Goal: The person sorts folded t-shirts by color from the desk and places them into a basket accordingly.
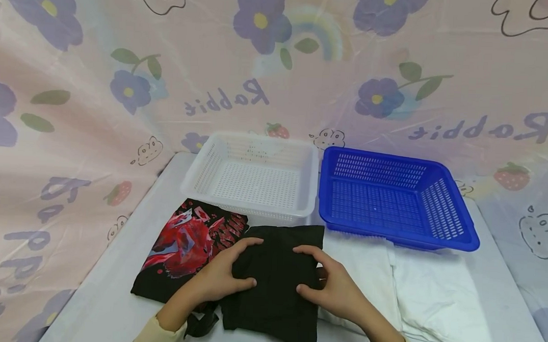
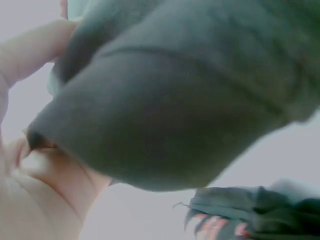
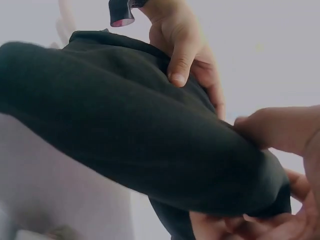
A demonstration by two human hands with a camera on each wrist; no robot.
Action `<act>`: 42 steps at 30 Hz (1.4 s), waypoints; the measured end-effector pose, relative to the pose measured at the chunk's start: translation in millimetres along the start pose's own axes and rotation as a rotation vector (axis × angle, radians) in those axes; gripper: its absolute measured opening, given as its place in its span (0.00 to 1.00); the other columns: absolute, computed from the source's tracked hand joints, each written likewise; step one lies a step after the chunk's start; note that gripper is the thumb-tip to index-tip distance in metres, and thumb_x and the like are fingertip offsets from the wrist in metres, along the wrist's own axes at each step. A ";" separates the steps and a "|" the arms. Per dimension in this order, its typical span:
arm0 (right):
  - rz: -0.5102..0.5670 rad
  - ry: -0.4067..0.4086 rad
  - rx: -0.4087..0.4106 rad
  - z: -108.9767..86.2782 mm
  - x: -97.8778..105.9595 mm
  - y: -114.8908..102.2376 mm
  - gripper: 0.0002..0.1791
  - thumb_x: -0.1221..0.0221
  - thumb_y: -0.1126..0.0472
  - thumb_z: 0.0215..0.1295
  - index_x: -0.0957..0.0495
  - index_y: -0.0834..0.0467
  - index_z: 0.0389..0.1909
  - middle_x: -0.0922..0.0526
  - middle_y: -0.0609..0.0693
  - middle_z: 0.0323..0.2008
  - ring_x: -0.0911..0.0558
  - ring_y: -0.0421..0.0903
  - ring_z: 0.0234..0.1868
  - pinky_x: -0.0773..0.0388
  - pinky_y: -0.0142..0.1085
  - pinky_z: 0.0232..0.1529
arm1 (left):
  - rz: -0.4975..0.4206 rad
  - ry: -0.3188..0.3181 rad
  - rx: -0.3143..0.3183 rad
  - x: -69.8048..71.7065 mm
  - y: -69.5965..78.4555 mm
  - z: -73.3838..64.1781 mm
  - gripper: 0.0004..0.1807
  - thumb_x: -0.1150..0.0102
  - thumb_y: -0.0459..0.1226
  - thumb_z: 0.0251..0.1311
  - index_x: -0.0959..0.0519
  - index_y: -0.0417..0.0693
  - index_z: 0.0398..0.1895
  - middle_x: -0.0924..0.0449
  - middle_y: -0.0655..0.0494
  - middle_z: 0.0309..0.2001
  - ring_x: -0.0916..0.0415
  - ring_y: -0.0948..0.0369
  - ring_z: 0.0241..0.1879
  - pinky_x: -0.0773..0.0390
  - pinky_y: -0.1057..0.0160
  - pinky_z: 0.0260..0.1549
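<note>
The red-picture shirt (image 1: 181, 243) lies in front of the white basket (image 1: 255, 185). My left hand (image 1: 220, 277) pinches one side of the black cloth (image 1: 275, 288), also in front of that basket. My right hand (image 1: 337, 291) pinches its other side. The blue basket (image 1: 375, 206) sits just right of the white basket.

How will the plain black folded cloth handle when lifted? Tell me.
The black cloth is likely floppy: its edges curve softly in both wrist views. It probably won't roll, being folded broad and flat. Its layers might shift apart, since uneven corners show along its near edge.
</note>
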State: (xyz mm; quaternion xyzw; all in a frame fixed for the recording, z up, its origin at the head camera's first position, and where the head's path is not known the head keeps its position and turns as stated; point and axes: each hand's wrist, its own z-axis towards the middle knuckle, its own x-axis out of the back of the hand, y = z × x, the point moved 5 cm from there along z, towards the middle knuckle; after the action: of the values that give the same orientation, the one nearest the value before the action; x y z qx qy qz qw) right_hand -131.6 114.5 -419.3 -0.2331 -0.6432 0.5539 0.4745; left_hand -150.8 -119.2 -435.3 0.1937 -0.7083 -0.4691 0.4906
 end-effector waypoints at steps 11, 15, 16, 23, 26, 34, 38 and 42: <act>-0.066 0.037 0.120 2.8 17.1 -35.2 0.46 0.33 0.73 0.50 0.40 0.45 0.70 0.28 0.56 0.57 0.15 0.43 0.39 0.17 0.36 0.31 | 0.016 0.106 -0.102 21.4 39.6 -5.7 0.46 0.30 0.35 0.51 0.44 0.75 0.69 0.35 0.60 0.67 0.30 0.58 0.60 0.28 0.47 0.56; -0.078 0.038 0.124 13.2 27.6 -43.9 0.49 0.33 0.73 0.50 0.43 0.44 0.71 0.31 0.56 0.60 0.15 0.44 0.40 0.17 0.36 0.32 | 0.049 0.147 -0.143 34.7 51.5 1.2 0.47 0.30 0.33 0.51 0.44 0.74 0.70 0.39 0.61 0.69 0.34 0.57 0.64 0.31 0.46 0.59; -0.084 0.038 0.124 16.1 30.9 -46.2 0.49 0.33 0.73 0.50 0.43 0.44 0.72 0.31 0.56 0.61 0.15 0.44 0.40 0.17 0.37 0.32 | 0.058 0.151 -0.151 38.1 54.0 3.6 0.48 0.30 0.33 0.51 0.44 0.73 0.70 0.39 0.61 0.70 0.34 0.57 0.64 0.31 0.45 0.60; -0.139 0.040 0.132 43.6 60.1 -62.4 0.53 0.33 0.72 0.51 0.47 0.40 0.74 0.35 0.58 0.64 0.16 0.50 0.41 0.17 0.38 0.34 | 0.101 0.157 -0.192 66.5 70.0 27.3 0.51 0.30 0.35 0.51 0.49 0.72 0.73 0.45 0.56 0.73 0.38 0.52 0.68 0.34 0.41 0.61; -0.185 0.047 0.146 60.0 72.7 -71.8 0.54 0.33 0.71 0.52 0.49 0.37 0.74 0.38 0.57 0.65 0.16 0.54 0.43 0.17 0.39 0.36 | 0.121 0.157 -0.202 82.3 77.2 41.2 0.52 0.31 0.37 0.53 0.52 0.73 0.74 0.49 0.57 0.75 0.43 0.51 0.71 0.36 0.41 0.62; -0.331 0.125 0.186 114.1 103.1 -87.1 0.54 0.34 0.70 0.54 0.52 0.33 0.74 0.42 0.55 0.70 0.20 0.57 0.51 0.17 0.44 0.41 | 0.204 0.202 -0.259 124.7 92.1 91.8 0.53 0.32 0.36 0.54 0.55 0.72 0.76 0.55 0.58 0.77 0.52 0.50 0.75 0.43 0.39 0.66; -0.368 0.149 0.215 141.9 111.9 -85.7 0.54 0.34 0.70 0.54 0.53 0.35 0.74 0.44 0.54 0.71 0.27 0.56 0.58 0.21 0.48 0.50 | 0.227 0.226 -0.260 141.0 88.5 118.3 0.53 0.32 0.36 0.53 0.54 0.71 0.76 0.55 0.57 0.77 0.50 0.49 0.74 0.42 0.40 0.66; -0.390 0.173 0.233 164.2 115.6 -77.2 0.54 0.34 0.70 0.54 0.53 0.38 0.75 0.41 0.56 0.70 0.28 0.56 0.58 0.24 0.51 0.53 | 0.245 0.233 -0.261 151.3 78.3 139.1 0.52 0.33 0.35 0.54 0.54 0.70 0.76 0.55 0.56 0.77 0.50 0.48 0.74 0.42 0.40 0.67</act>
State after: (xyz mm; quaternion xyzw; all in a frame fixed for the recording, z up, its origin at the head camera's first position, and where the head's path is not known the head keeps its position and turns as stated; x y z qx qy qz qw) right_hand -307.7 107.8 -295.9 -0.0948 -0.5649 0.5003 0.6493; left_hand -325.3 -126.4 -301.6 0.0937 -0.5982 -0.4682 0.6436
